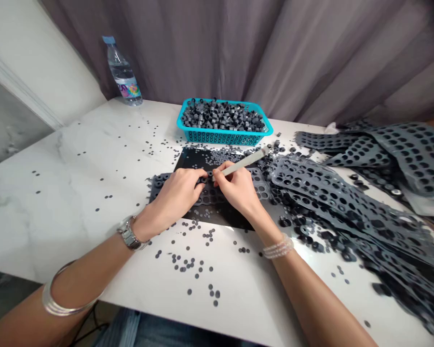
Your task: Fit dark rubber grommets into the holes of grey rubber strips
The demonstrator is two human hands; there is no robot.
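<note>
My right hand (236, 185) is closed around a pale, flat pen-like stick (248, 160), whose lower end points down at a dark rubber sheet with rows of round holes (262, 193). Close beside it on the left, my left hand (181, 190) lies over the same sheet, thumb and forefinger closed about a small black rubber piece (201, 180). The fingers partly hide that piece. Under the sheet is a black mat (198, 159). Small dark discs (188, 265) are scattered on the mat and around it.
Behind the mat stands a turquoise basket (224, 137) heaped with short black cylinders (220, 115). More perforated rubber sheets (329, 193) and loose black pieces (311, 236) are piled on the right. A water bottle (125, 79) stands back left on the white table (75, 193), before a curtain (202, 48).
</note>
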